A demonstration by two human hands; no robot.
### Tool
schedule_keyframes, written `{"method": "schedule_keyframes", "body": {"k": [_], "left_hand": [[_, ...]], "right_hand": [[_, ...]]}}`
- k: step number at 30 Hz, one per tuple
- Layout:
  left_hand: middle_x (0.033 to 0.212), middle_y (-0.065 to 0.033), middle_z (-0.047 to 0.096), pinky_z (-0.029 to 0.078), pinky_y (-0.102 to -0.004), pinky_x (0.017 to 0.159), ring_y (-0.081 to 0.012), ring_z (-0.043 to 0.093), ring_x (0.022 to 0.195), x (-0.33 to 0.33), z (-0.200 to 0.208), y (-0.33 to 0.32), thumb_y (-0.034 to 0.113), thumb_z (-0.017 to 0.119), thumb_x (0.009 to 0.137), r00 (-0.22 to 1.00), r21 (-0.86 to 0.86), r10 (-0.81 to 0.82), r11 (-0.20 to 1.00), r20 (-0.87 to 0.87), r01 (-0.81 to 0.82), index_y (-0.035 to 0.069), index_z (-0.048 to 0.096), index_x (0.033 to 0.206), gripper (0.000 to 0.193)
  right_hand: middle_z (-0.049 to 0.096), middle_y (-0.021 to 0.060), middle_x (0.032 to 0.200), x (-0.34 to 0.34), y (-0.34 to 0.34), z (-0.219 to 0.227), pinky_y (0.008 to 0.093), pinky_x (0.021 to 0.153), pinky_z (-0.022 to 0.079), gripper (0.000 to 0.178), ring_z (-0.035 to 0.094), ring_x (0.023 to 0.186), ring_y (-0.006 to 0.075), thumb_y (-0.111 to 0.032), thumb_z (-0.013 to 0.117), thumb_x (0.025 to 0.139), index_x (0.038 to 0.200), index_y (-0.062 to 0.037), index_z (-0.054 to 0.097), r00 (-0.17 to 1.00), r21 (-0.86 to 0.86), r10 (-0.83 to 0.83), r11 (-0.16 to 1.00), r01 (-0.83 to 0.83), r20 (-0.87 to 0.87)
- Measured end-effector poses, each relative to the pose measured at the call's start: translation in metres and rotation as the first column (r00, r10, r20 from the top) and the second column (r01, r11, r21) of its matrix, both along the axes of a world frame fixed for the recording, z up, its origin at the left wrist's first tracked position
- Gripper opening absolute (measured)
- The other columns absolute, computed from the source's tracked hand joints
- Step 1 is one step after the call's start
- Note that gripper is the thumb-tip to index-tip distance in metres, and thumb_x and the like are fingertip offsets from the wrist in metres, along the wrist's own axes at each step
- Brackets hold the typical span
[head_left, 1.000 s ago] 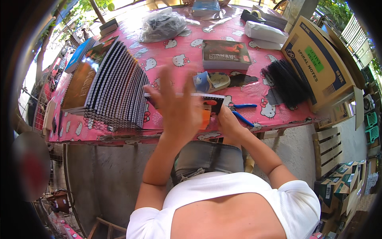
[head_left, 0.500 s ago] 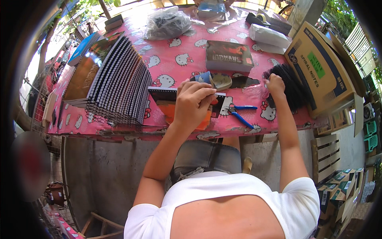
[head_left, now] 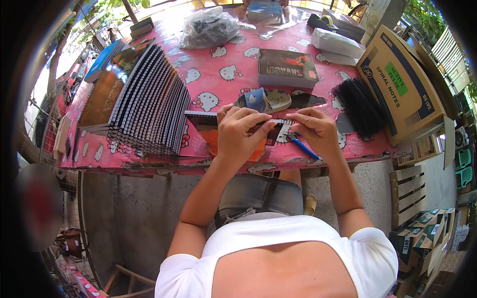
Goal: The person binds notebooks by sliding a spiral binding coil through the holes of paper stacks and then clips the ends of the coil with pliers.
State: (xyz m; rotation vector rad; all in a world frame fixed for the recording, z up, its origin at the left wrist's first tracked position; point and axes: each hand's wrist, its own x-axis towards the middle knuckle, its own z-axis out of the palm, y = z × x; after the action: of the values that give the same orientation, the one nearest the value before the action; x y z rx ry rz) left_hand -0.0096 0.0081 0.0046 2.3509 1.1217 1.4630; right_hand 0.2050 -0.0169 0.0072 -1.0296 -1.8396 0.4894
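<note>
- Pinching a thin black spiral coil — left hand and right hand both closed on it, over an orange notebook.
- Likely light, springy — best gripped near its ends.

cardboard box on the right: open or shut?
Open. The cardboard box lies tipped on its side, with a flap hanging loose at its lower right end. Contents cannot be told.

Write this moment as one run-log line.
left hand: on orange notebook | right hand: at its spiral edge | black spirals: right | table
</note>
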Motion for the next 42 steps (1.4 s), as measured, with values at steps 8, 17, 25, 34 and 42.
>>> {"method": "schedule_keyframes", "body": {"k": [8, 17, 25, 34, 42], "left_hand": [[0.079, -0.002, 0.067, 0.038, -0.0326, 0.083, -0.0169, 0.059, 0.078, -0.002, 0.0, -0.009, 0.021, 0.079, 0.069, 0.999, 0.072, -0.011, 0.997, 0.044, 0.008, 0.009, 0.075, 0.083, 0.018], [0.075, -0.0009, 0.065, 0.038, -0.0333, 0.084, -0.0177, 0.057, 0.075, 0.002, -0.002, -0.007, 0.025, 0.078, 0.072, 0.998, 0.075, 0.005, 0.997, 0.06, -0.01, 0.011, 0.074, 0.081, 0.018], [0.076, -0.0014, 0.065, 0.038, -0.034, 0.084, -0.0187, 0.057, 0.076, 0.005, -0.004, -0.005, 0.025, 0.079, 0.07, 0.997, 0.069, 0.045, 0.996, 0.069, -0.05, 0.01, 0.073, 0.081, 0.019], [0.083, -0.0024, 0.066, 0.038, -0.0384, 0.087, -0.0211, 0.058, 0.084, 0.004, -0.007, -0.005, 0.02, 0.08, 0.065, 0.995, 0.032, 0.102, 0.994, -0.014, -0.102, 0.009, 0.072, 0.085, 0.024], [0.079, -0.0002, 0.067, 0.036, -0.0357, 0.085, -0.0193, 0.058, 0.083, -0.005, -0.006, -0.012, 0.023, 0.079, 0.067, 0.992, 0.051, 0.122, 0.991, -0.027, -0.12, 0.012, 0.072, 0.083, 0.021]], "right_hand": [[0.062, 0.01, 0.088, -0.006, -0.001, 0.018, 0.0316, 0.064, 0.05, 0.024, 0.063, 0.077, 0.0224, 0.0, 0.073, 0.073, 0.096, -0.0043, 0.069, 0.993, 0.06, -0.087, 0.995, 0.083, 0.077], [0.058, 0.0068, 0.084, -0.012, 0.006, 0.013, 0.0295, 0.064, 0.048, 0.028, 0.059, 0.074, 0.0193, 0.006, 0.073, 0.067, 0.091, -0.0088, 0.071, 0.996, 0.08, -0.045, 0.996, 0.039, 0.074], [0.059, 0.0064, 0.085, -0.003, 0.011, 0.022, 0.0309, 0.061, 0.049, 0.01, 0.06, 0.07, 0.0173, -0.003, 0.07, 0.079, 0.089, -0.0025, 0.069, 0.99, -0.49, 0.121, 0.86, -0.143, -0.076], [0.059, 0.0115, 0.086, -0.026, -0.002, 0.027, 0.0361, 0.064, 0.048, 0.02, 0.06, 0.074, 0.0298, -0.011, 0.069, 0.082, 0.098, -0.0033, 0.061, 0.976, 0.091, -0.076, 0.994, 0.059, 0.202], [0.062, 0.0118, 0.089, -0.032, 0.008, 0.027, 0.0417, 0.067, 0.049, 0.012, 0.062, 0.079, 0.0341, -0.012, 0.065, 0.083, 0.093, -0.0058, 0.062, 0.91, 0.068, -0.038, 0.998, 0.011, 0.412]]}}
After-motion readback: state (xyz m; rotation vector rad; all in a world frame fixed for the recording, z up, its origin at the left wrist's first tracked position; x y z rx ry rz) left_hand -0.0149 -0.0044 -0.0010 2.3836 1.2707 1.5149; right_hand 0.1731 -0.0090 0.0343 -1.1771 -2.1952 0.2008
